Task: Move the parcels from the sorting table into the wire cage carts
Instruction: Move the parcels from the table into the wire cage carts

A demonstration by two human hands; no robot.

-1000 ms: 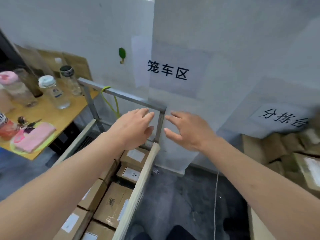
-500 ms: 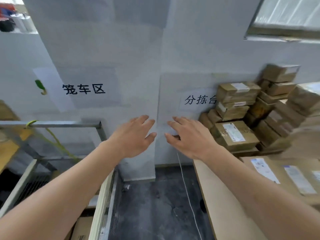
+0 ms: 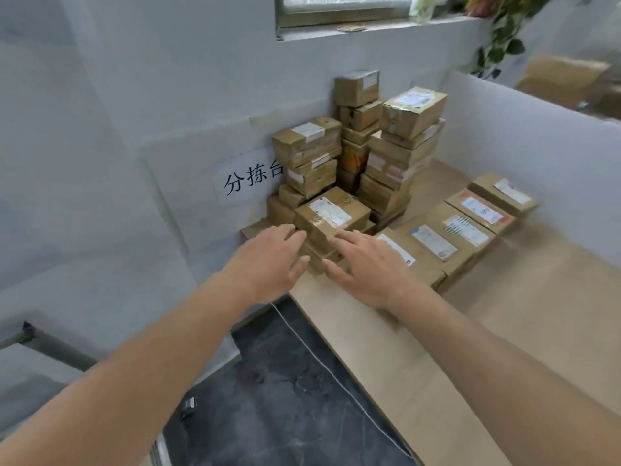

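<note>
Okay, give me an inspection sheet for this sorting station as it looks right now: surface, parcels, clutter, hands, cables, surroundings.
Surface: sorting table, tan top, its near part bare.
Job's things: cardboard parcels stacked in columns against the wall; a front parcel with a white label lies nearest the hands; a row of flat parcels runs to the right.
Clutter: nothing seen on the table; a small dark item lies on the floor.
Hands: left hand and right hand both open, empty, either side of the front parcel; contact cannot be told.
Cables: thin white cord across the dark floor.
Surroundings: wall sign, window sill, plant, metal frame at lower left.
</note>
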